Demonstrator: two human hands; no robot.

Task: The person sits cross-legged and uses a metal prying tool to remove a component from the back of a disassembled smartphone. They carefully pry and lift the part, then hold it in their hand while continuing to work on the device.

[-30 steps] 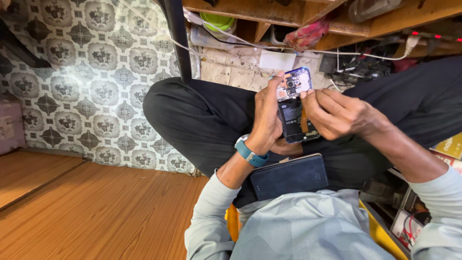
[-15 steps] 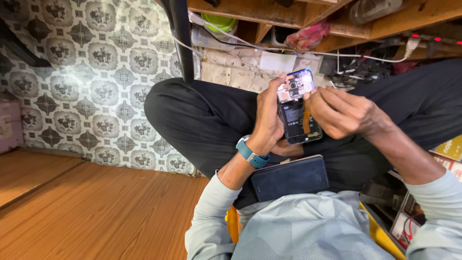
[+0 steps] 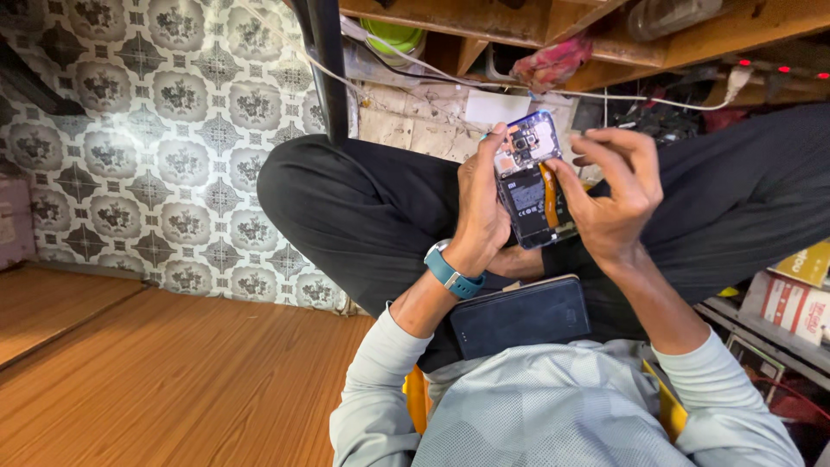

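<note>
The opened phone [image 3: 532,182] is held up over the person's crossed legs [image 3: 380,207], its back cover off so the battery, camera module and an orange ribbon strip show. The left hand [image 3: 480,203] grasps the phone along its left edge, thumb at the top corner and palm wrapped behind the lower half. The right hand [image 3: 609,195] touches the phone's right edge, fingers curled, with thumb and forefinger pinched at the orange strip; whether they actually clamp it cannot be told. A blue watch [image 3: 451,272] sits on the left wrist just below the phone. A dark flat case [image 3: 519,316] rests on the lap below the phone, near both wrists.
</note>
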